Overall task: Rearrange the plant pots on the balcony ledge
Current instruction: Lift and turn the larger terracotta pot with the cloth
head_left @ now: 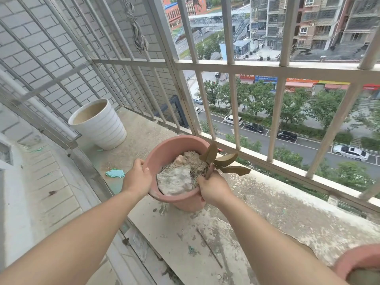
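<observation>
A terracotta-pink pot [170, 150] is tilted toward me in the middle of the concrete ledge [267, 219]. It holds dry soil, a flat grey stone [174, 181] and a small plant with several brownish leaves [224, 161]. My left hand [136, 178] grips the pot's left rim. My right hand [213, 187] grips its near right rim, by the plant's stem. Whether the pot's base touches the ledge is hidden. A white ribbed pot [100, 125] stands at the ledge's far left end. Another pink pot [362, 263] shows partly at the bottom right corner.
White metal railing bars [232, 66] close the ledge's outer side and far end, with a street far below. A brick wall [51, 48] rises beyond the far end. Green paint flakes [115, 173] and a thin stick [209, 247] lie on the dusty ledge.
</observation>
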